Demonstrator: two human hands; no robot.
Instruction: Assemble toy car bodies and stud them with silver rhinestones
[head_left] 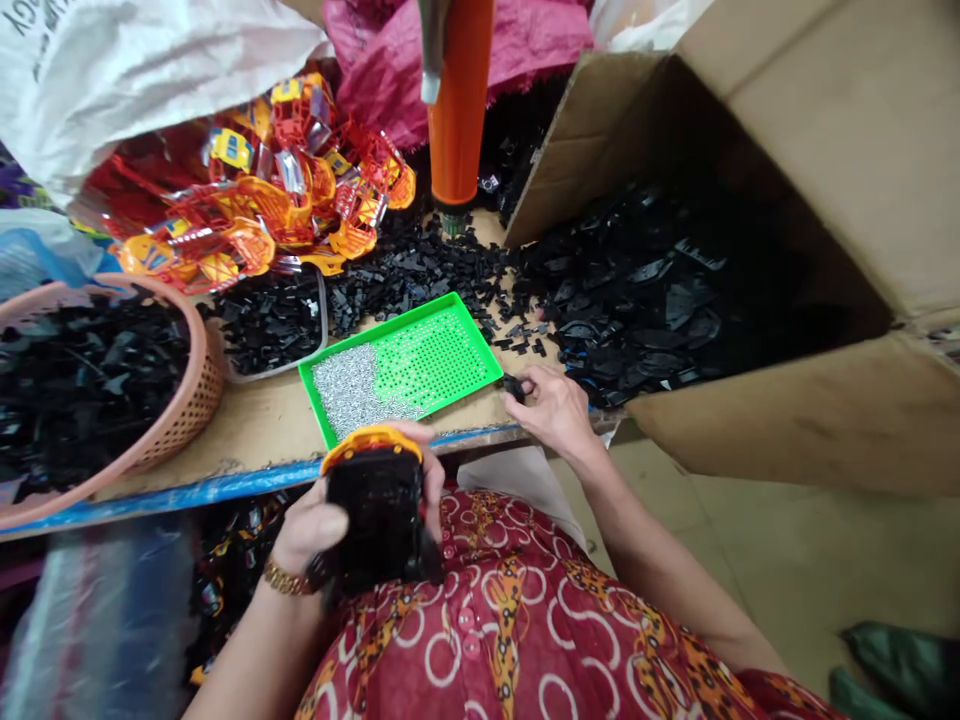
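Note:
My left hand (322,525) is closed round a black and orange toy car body (375,505), held over my lap just below the table edge. My right hand (553,408) rests on the table's front edge and pinches a small black plastic part (513,386). Just beyond both hands lies a green perforated tray (442,350) with a heap of small silver screws (349,390) in its left half. An orange electric screwdriver (459,110) hangs tip-down over the back of the table.
A big open cardboard box (787,200) holding black plastic parts lies at the right. Loose black parts (420,265) cover the table's middle. A pink basket (187,400) of black parts stands at left, with orange and red toy shells (255,190) behind it.

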